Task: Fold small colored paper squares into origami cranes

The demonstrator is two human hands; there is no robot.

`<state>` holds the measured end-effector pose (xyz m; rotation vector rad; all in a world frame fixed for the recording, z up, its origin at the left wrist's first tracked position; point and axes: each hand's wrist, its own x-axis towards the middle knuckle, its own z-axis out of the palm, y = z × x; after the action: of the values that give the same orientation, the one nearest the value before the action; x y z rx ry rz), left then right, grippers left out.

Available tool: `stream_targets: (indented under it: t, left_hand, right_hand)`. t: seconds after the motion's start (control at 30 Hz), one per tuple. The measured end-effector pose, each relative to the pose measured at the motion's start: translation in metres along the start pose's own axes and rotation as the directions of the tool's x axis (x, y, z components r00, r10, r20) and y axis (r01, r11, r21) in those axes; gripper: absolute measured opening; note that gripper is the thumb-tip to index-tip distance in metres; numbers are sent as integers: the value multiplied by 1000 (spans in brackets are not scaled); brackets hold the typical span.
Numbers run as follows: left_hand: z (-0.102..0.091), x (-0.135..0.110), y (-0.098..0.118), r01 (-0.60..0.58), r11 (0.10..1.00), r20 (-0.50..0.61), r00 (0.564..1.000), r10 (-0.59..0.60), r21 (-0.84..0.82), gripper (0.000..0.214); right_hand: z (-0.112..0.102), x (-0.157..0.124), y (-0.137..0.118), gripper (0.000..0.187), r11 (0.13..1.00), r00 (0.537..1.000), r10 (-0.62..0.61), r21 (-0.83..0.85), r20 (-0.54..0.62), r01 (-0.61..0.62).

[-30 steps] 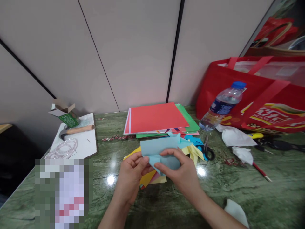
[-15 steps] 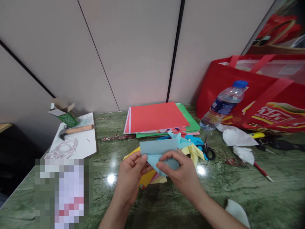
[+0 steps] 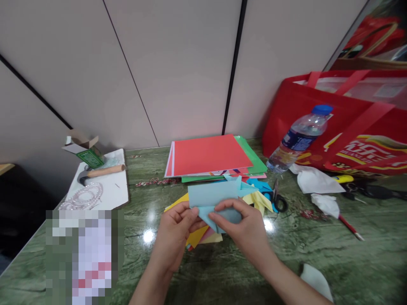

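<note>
Between my two hands I hold a light blue sheet of folded paper (image 3: 212, 195) above the table. Its upper part is a flat band, and a folded point hangs below. My left hand (image 3: 178, 224) pinches the left edge, thumb on the near face. My right hand (image 3: 240, 222) is closed on the right side, thumb and index finger pressing at the fold line. Yellow and orange papers (image 3: 199, 237) lie under the hands. Just behind are folded paper shapes, a light blue one (image 3: 244, 186) and a pale yellow one (image 3: 260, 200).
A stack of coloured paper (image 3: 210, 156) lies by the wall. Black scissors (image 3: 279, 201), a water bottle (image 3: 295, 140) and a red bag (image 3: 349, 123) are on the right. At left, a white board (image 3: 110, 186) carries a hammer (image 3: 104, 171), a small box (image 3: 89, 152) and a beaded string (image 3: 85, 197).
The view has shifted very slightly. Both hands keep their grip on the blue paper, with the right fingers hardly moved along the fold.
</note>
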<state>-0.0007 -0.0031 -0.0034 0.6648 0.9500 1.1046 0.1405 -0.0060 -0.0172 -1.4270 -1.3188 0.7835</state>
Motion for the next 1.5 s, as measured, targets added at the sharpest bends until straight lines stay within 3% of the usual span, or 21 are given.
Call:
stream_targets:
  t: [0.27,1.23,1.5]
  left_hand:
    - [-2,-1,2,9,999,39,999,-10,42,20]
    - [-5,-3,2,-6,996,85,996,-2,90,24]
    - [-13,-4,11,107,976,128,983,-133,191,30]
  right_hand:
    - [-2,0,0,15,998,997,65,-28,44,-64]
    - [-4,-1,0,15,998,996,65,-5,55,-65]
    - [-4,-3,-5,13,999,990,42,27,133,-46]
